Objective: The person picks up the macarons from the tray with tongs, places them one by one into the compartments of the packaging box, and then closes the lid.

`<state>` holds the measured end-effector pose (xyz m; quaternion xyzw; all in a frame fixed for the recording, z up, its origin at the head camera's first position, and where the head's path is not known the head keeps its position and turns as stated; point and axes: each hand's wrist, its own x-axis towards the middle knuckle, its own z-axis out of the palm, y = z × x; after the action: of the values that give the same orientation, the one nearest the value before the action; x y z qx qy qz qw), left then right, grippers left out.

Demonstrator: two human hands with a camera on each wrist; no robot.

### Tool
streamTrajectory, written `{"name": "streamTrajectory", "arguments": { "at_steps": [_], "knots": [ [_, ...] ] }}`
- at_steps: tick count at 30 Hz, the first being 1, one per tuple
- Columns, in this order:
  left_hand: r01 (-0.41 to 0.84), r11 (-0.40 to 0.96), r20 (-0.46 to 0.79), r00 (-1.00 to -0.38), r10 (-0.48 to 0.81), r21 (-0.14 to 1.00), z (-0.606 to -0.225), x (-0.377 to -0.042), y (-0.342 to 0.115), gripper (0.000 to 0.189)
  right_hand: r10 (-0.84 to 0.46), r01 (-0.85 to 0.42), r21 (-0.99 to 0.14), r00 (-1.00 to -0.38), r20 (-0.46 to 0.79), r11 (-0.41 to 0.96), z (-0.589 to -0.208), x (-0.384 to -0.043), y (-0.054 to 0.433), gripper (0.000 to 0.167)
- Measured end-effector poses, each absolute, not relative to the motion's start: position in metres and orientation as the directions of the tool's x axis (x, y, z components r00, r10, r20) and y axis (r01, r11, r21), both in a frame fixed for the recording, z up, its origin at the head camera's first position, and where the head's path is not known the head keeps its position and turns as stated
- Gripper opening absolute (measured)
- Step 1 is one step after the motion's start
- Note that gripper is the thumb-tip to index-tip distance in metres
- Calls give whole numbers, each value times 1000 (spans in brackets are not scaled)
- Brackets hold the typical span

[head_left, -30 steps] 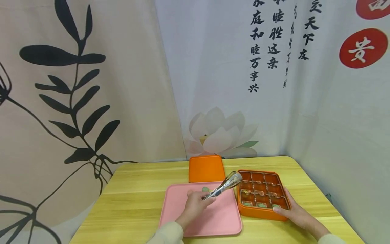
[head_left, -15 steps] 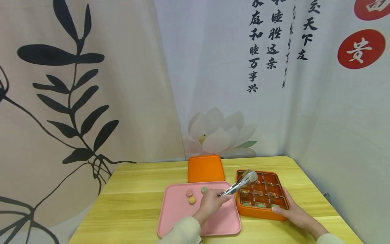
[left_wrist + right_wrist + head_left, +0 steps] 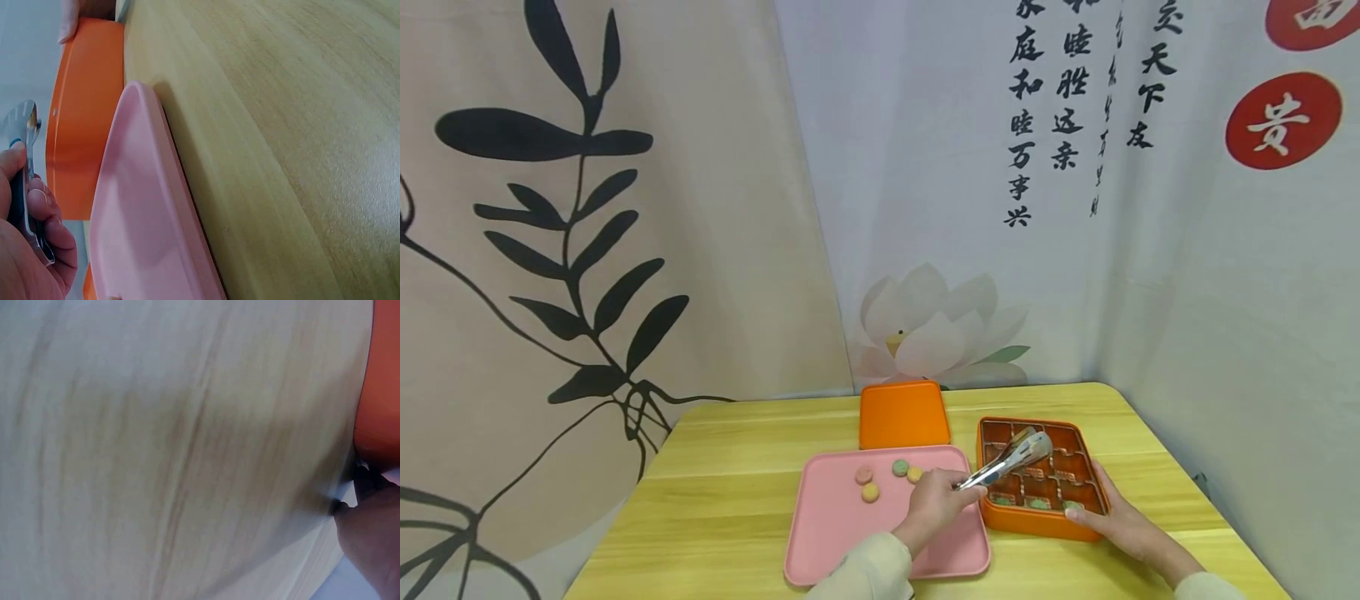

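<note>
My left hand [image 3: 936,504] grips a pair of metal tongs [image 3: 1018,454], whose head is over the left part of an orange box [image 3: 1037,523] divided into compartments. In the left wrist view, a small tan bit shows between the tong tips, too small to name. My right hand [image 3: 1123,521] holds the box at its front right corner, thumb on the rim and fingers along the side. Green round pieces like cookies [image 3: 1039,503] lie in the box's front row. On the pink tray [image 3: 827,542] are a pink cookie [image 3: 864,474], a green cookie [image 3: 900,467] and two yellow cookies [image 3: 870,492].
An orange lid-like square [image 3: 904,415] lies behind the tray. The tray and box stand side by side on a wood-grain table [image 3: 722,500]. A printed curtain [image 3: 737,208] hangs behind the table and along its right side.
My left hand has moved right with the tongs, from over the tray to over the box, uncovering the cookies on the tray. My right hand has stayed at the box's corner.
</note>
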<state>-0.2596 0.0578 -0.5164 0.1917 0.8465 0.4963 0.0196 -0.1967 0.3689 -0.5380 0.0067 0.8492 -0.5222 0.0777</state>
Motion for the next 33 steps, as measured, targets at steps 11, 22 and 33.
{"name": "streamTrajectory", "arguments": {
  "at_steps": [11, 22, 33],
  "knots": [
    [317, 452, 170, -926, 336, 834, -519, -261, 57, 13, -75, 94, -884, -987, -144, 458, -536, -196, 367, 103],
    [300, 473, 153, -933, 325, 828, -520, -261, 56, 15, -79, 85, -885, -987, -136, 457, -535, -197, 366, 102],
    [289, 457, 144, -934, 327, 841, -519, -261, 54, 14, -69, 101, -895, -987, -145, 434, -535, -194, 367, 104]
  ]
}}
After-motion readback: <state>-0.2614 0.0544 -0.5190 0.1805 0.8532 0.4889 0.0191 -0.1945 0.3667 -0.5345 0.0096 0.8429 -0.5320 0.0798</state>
